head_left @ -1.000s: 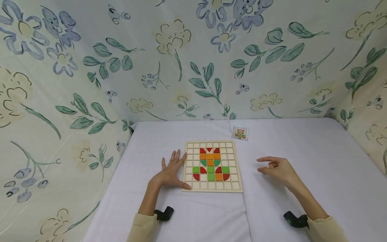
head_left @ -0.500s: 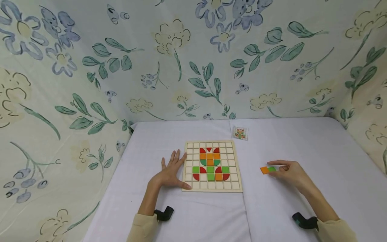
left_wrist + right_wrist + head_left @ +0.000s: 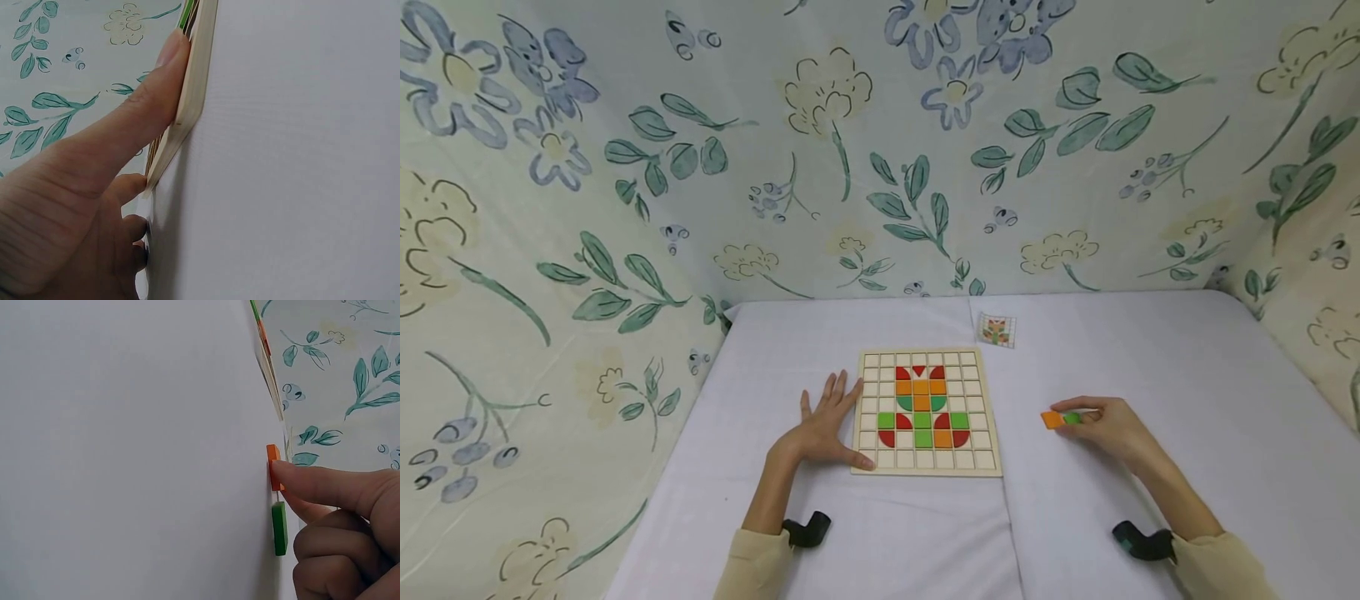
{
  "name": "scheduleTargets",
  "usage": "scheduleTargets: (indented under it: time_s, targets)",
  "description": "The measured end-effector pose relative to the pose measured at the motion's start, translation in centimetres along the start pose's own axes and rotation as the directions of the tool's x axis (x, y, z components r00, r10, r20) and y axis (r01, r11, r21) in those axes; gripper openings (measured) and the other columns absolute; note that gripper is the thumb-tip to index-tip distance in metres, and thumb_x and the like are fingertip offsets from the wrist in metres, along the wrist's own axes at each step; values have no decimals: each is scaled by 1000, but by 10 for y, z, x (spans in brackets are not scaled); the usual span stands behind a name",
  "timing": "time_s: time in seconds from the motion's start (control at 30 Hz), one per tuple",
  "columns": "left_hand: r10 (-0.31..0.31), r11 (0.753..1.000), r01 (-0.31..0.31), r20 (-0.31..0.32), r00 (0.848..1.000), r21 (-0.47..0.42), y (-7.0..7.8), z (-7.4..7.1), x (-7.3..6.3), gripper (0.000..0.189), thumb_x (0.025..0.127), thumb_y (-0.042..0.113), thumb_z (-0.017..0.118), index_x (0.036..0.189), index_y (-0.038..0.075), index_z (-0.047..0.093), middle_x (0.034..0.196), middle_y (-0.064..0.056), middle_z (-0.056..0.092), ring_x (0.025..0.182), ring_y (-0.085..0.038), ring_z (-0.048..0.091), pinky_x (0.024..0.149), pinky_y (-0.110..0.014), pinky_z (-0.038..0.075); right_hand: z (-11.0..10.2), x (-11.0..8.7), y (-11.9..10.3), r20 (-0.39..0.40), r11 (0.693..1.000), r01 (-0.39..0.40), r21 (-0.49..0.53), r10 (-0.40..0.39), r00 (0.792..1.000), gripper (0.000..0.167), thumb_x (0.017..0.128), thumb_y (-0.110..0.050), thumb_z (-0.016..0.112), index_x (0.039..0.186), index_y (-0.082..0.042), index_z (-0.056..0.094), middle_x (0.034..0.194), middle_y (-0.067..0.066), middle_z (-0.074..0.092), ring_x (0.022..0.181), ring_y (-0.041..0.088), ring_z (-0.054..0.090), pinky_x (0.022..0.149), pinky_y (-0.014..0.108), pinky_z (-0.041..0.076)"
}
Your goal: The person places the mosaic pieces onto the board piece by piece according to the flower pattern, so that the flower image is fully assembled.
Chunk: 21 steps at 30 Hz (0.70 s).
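Note:
A square wooden grid board [image 3: 990, 457] lies on the table, with red, orange and green tiles forming a flower pattern in its cells. My left hand [image 3: 823, 429] spreads along its left side, thumb on the near left corner and fingertips at the left edge. In the left wrist view, the thumb [image 3: 150, 94] presses over the board's rim [image 3: 197, 81]. Right of the board, my right hand [image 3: 1105, 425] pinches an orange tile [image 3: 1052, 420] between thumb and forefinger. A green tile [image 3: 1072, 417] is right beside it, partly covered by the fingers; the right wrist view shows this green tile [image 3: 279, 528] below the thumb.
A small card [image 3: 997, 331] printed with a similar flower pattern lies beyond the board's far right corner. White cloth [image 3: 1210, 375] covers the table, and a floral curtain [image 3: 917, 167] rises behind it and at both sides.
My right hand moved right, uncovering the orange and green tiles, then came back slightly left and took the orange tile between thumb and forefinger. The left hand and board stayed put.

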<state>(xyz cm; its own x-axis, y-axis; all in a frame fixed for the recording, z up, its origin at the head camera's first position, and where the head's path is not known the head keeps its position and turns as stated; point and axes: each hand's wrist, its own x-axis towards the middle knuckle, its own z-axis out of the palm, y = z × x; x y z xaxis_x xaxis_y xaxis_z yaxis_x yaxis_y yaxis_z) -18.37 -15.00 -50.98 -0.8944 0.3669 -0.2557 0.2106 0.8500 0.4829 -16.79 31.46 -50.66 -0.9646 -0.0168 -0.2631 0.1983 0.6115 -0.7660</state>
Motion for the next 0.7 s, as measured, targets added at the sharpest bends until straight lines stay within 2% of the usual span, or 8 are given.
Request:
scheduleTargets:
  time_s: [0.27,0.7]
  targets:
    - [5,1000,-5,-10,1000,0,0,1,0,135,66,59,92,168,23,12,176,-11,-8,163,-34,-13,122,-74,-13,4,0,-6,-48,1000,1,24,0,999,50,85,-17,83,129,4,68,60,-7,37,55,6,33,52,25,30]
    - [6,1000,-6,-11,1000,6,0,2,1,135,66,59,92,168,23,12,176,-11,-8,163,-34,-14,122,-74,-13,10,2,-4,-33,1000,-5,-4,4,999,46,85,-17,82,125,3,70,59,-6,37,53,7,32,49,23,28]
